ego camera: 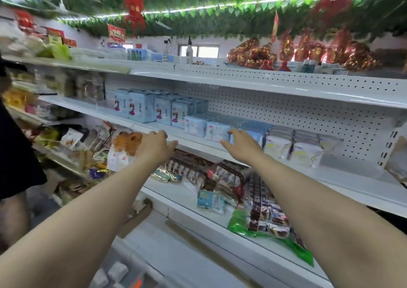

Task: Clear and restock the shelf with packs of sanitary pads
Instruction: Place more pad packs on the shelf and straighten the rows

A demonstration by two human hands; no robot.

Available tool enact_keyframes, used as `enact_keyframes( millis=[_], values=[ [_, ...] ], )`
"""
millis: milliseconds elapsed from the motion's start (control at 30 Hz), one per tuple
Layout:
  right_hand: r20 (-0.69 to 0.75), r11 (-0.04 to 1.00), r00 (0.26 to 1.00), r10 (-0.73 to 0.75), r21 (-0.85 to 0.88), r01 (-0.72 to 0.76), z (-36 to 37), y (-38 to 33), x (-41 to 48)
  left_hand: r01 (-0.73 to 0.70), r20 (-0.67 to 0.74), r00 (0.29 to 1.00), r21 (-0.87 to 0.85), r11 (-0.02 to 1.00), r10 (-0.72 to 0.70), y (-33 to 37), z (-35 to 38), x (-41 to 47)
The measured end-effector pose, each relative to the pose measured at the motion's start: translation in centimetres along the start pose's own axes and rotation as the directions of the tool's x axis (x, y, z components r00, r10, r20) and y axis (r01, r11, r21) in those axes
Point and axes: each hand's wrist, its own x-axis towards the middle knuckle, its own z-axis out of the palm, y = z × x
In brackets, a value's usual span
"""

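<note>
Two bare forearms stretch up from the bottom edge toward a white middle shelf (352,178) in a shop aisle. Left hand (154,143) hovers at the front lip of that shelf, fingers loosely spread and thumb pointing right, holding nothing. Right hand (242,145) is just beside it at the same lip, fingers also spread and empty; its fingertips reach the front of the flat pale packs of sanitary pads (217,131), though actual contact cannot be told.

On the shelf, a row of tall blue pad packs (141,109) stands upright toward its left end. The flat pale packs lie in the middle, and white pad packs (306,153) stand right of them. Behind the packs, a white pegboard panel (286,111) forms the back of the shelf.

Below the shelf, a lower tier holds jumbled snack packets (264,206) and a green bag (240,223). Above the shelf, the top tier carries red and gold decorations (308,52), with a green leaf garland (198,12) across the ceiling. Left of the shelf, part of a person in dark clothing (13,155) is visible, blurred.
</note>
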Motion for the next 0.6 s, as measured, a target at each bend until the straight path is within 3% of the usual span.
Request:
enact_keyframes(
  millis=[333,600],
  values=[
    [0.070,0.998,0.997,0.021,0.057,-0.025,12.5,-15.8,5.6,0.023,0.084,0.996,0.115,0.993,-0.033,-19.5,-3.0,5.7],
    [0.218,0.996,0.974,0.057,0.053,-0.070,22.5,-21.6,8.6,0.052,0.165,0.984,0.124,0.991,-0.072,-29.2,0.0,9.0]
  ],
)
